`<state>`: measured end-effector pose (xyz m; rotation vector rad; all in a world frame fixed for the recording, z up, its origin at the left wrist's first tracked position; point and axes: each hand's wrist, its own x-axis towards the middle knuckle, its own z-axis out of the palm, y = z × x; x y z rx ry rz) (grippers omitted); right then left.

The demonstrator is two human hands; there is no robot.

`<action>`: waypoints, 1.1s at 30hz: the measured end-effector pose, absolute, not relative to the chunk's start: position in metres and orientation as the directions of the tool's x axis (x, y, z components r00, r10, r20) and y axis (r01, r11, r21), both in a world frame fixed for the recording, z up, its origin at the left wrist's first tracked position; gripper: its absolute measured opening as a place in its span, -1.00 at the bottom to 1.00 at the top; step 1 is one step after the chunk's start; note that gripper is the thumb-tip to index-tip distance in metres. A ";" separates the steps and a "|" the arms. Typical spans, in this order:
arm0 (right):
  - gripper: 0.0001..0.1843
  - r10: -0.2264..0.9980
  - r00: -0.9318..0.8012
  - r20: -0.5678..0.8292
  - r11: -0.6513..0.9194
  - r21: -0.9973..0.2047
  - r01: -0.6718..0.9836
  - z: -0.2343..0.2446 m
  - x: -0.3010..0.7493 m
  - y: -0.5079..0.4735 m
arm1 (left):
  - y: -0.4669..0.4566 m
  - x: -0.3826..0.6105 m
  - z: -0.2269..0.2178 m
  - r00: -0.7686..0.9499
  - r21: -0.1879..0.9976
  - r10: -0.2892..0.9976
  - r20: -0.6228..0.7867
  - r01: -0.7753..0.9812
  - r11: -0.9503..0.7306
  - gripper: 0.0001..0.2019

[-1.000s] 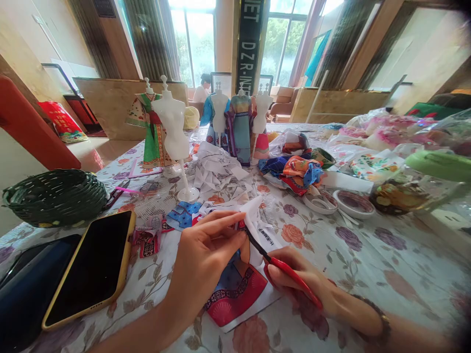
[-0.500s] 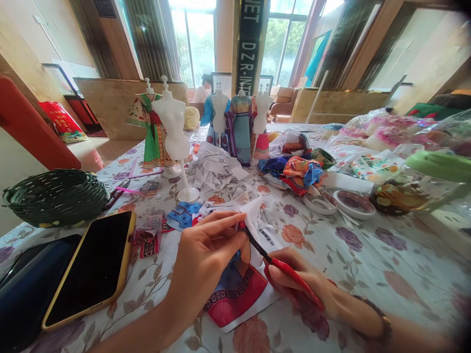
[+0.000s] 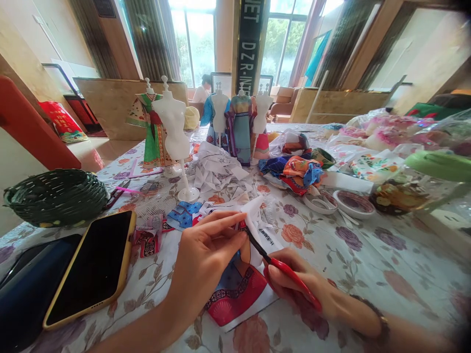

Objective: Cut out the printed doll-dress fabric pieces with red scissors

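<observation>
My left hand [image 3: 208, 257] pinches the upper part of a printed fabric piece [image 3: 241, 294], white around the edges with a blue and red pattern. The lower red band of the piece hangs over the tablecloth below my fingers. My right hand [image 3: 300, 274] grips red-handled scissors [image 3: 294, 279] with dark blades. The blade tips meet the fabric close to my left fingertips. Some of the fabric is hidden behind my left hand. Beyond it lie a blue printed scrap [image 3: 183, 214] and more white cuttings.
A phone [image 3: 91, 269] and a dark green basket [image 3: 55, 197] are at the left. A bare white mannequin [image 3: 171, 122] stands ahead beside a heap of white scraps [image 3: 217, 169]. Colourful cloth [image 3: 301, 171], tape rolls [image 3: 353, 203] and a green-lidded jar [image 3: 401, 193] are rightward.
The red scissor handles have shifted slightly, with the loops a little further apart. My left hand and the fabric stay in nearly the same place.
</observation>
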<state>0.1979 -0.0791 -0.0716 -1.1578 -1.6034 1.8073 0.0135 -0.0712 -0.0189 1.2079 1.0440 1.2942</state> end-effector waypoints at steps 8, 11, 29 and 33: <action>-0.27 0.736 -0.642 -0.216 -0.140 -0.976 0.168 -0.067 0.200 -0.075 | -0.070 0.010 -0.020 -0.049 0.991 0.991 0.128 -0.030 -0.129 -0.92; -0.28 0.728 -0.654 -0.205 -0.143 -0.979 0.147 -0.069 0.200 -0.075 | -0.070 0.009 -0.021 -0.050 0.992 0.991 0.128 -0.017 -0.129 -0.91; -0.29 0.778 -0.589 -0.218 -0.148 -0.975 0.166 -0.069 0.198 -0.076 | -0.071 0.014 -0.017 0.021 0.987 0.994 0.106 -0.122 -0.103 -0.82; -0.34 0.783 -0.586 -0.208 -0.151 -0.978 0.146 -0.072 0.199 -0.077 | -0.072 0.014 -0.016 0.033 0.985 0.993 0.113 -0.137 -0.108 -0.81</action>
